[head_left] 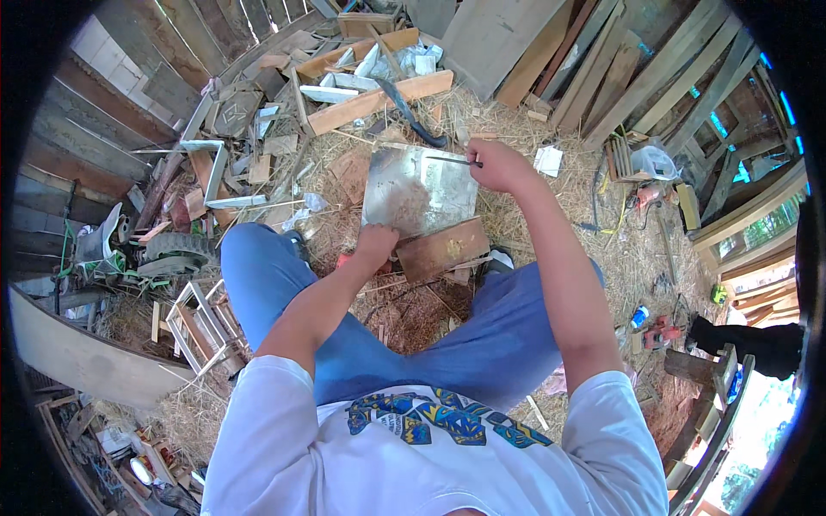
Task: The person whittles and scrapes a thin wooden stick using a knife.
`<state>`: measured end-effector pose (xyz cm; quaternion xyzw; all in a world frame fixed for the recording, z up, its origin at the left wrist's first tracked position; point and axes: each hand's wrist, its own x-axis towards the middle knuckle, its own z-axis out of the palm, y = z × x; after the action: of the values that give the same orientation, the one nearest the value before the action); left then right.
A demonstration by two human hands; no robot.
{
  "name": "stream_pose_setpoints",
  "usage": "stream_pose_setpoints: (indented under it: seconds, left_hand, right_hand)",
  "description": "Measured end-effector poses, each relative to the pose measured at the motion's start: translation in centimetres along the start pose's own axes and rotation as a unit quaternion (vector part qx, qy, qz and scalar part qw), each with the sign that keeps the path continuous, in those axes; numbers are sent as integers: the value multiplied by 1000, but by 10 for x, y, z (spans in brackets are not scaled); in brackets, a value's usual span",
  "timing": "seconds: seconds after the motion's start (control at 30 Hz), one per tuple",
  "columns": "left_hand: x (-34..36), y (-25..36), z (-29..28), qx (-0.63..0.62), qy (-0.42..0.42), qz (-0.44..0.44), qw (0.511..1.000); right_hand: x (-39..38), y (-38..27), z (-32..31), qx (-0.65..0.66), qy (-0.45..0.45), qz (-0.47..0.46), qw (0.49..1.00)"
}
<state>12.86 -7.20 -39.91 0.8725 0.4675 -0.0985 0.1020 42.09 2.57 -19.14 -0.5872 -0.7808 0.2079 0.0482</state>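
Observation:
A square, shiny metal sheet (pixel 413 198) with rusty brown stains lies between my knees, with a brown wooden board (pixel 443 251) beside its lower edge. My left hand (pixel 379 242) rests at the sheet's lower left edge, fingers closed on it. My right hand (pixel 490 165) is closed around the dark end of a long, thin tool (pixel 447 160), which lies along the sheet's upper part near the right corner. A curved dark metal bar (pixel 404 112) sits just beyond the sheet.
Straw and scraps cover the floor, with a wooden frame of offcuts (pixel 370 112) ahead and planks (pixel 551 52) leaning behind. A white frame (pixel 202 318) and a wheel (pixel 176 254) are at left. At right are a red power tool (pixel 661 334) and a person's dark-clothed leg (pixel 731 344).

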Motion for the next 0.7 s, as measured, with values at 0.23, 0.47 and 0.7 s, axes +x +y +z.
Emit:
stream_pose_setpoints:
  seconds: [0.23, 0.47, 0.7]
  left_hand:
    - [8, -9, -7, -20, 49, -54, 997]
    - [20, -36, -49, -180, 195, -73, 961]
    - [16, -47, -109, -351, 269, -76, 894]
  right_hand:
    - [-8, 10, -4, 23, -3, 11, 1000]
    - [-22, 15, -11, 22, 19, 14, 999]
    - [-26, 5, -9, 7, 42, 17, 999]
